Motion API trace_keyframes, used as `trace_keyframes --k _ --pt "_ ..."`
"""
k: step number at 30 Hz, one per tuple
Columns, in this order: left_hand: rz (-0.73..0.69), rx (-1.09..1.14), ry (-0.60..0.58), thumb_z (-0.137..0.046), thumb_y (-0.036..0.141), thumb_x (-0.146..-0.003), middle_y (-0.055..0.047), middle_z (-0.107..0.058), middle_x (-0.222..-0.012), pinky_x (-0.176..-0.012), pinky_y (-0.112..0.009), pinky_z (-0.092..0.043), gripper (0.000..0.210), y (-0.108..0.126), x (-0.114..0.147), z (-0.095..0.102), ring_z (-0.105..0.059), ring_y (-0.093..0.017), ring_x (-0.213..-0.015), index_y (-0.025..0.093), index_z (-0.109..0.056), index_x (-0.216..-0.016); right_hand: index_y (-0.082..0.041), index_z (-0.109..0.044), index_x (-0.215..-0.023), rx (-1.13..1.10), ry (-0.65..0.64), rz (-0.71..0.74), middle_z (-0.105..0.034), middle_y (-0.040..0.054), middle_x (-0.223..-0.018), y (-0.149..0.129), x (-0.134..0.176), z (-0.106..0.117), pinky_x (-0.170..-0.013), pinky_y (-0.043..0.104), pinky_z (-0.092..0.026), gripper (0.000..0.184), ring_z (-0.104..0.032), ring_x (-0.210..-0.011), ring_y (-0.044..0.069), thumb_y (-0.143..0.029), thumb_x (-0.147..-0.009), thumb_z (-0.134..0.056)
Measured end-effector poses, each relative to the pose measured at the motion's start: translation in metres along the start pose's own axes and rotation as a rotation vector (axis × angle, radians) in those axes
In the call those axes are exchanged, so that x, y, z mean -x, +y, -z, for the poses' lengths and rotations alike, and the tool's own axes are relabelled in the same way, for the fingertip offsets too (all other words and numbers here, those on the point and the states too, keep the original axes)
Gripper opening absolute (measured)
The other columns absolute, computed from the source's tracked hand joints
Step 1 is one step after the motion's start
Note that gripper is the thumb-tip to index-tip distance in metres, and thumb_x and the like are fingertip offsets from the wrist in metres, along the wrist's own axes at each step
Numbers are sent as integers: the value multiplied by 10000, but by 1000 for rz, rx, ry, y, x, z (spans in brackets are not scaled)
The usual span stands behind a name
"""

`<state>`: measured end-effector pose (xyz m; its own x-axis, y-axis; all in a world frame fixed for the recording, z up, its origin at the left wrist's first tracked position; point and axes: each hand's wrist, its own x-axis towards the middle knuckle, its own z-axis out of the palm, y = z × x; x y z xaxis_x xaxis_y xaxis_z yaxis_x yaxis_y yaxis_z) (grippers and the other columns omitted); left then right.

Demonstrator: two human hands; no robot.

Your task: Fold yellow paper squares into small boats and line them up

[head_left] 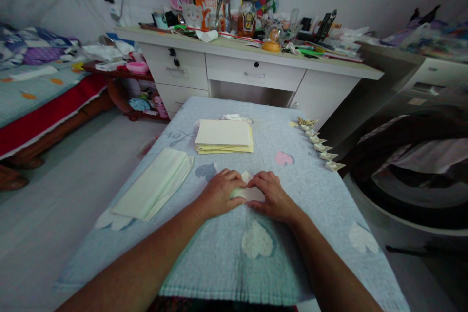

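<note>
One small folded paper (252, 195) is being pinched between thumbs and fingers of left hand (224, 192) and right hand (273, 194), over the blue cloth (310, 258). Pale sheets (153, 185) are lying left; a paper stack (224, 133) is sitting beyond; folded boats (321, 148) are lining the right edge.

The left hand (222, 194) and right hand (274, 197) pinch a pale paper (253, 194) over the blue cloth (310, 243).
</note>
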<state>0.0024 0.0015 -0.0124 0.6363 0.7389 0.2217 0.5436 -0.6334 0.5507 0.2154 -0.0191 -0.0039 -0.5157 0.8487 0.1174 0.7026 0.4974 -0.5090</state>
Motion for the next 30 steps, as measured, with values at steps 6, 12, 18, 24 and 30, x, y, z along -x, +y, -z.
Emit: trace_keyframes --k 6,12,18,24,30 --pt "-2 30 -28 -798 408 -641 -49 -592 -1049 -880 -372 -415 488 -2 1 0 -508 -235 -982 246 -662 -1080 -225 -599 -1055 -26 -29 -13 -557 55 -1061 4 0 3 -857 368 -327 345 -450 -976 227 -309 -752 -741" --pt "1 41 -21 -748 325 -710 -46 -597 -1032 -888 -361 -414 370 -2 2 2 -508 -225 -996 237 -667 -1061 -226 -612 -1034 -52 -25 -15 -571 52 -1059 5 0 3 -857 364 -327 306 -457 -968 223 -309 -766 -735" --pt "9 52 -36 -694 337 -762 -57 -600 -1040 -898 -369 -413 308 -2 2 3 -512 -227 -990 235 -678 -1052 -227 -616 -1028 -63 -15 3 -568 55 -1058 7 2 3 -859 363 -332 273 -456 -968 222 -316 -788 -711" --pt "10 68 -41 -680 315 -769 -59 -606 -1038 -903 -366 -416 293 -2 3 4 -515 -228 -999 236 -682 -1051 -241 -606 -1065 -84 -42 16 -558 52 -1094 9 2 6 -879 366 -339 303 -460 -993 219 -251 -779 -706" --pt "11 89 -29 -635 317 -806 -63 -621 -1035 -905 -369 -420 244 -3 2 6 -530 -224 -996 224 -687 -1025 -243 -610 -1067 -99 -53 13 -572 52 -1102 10 2 7 -889 368 -349 301 -468 -1005 220 -226 -780 -698"
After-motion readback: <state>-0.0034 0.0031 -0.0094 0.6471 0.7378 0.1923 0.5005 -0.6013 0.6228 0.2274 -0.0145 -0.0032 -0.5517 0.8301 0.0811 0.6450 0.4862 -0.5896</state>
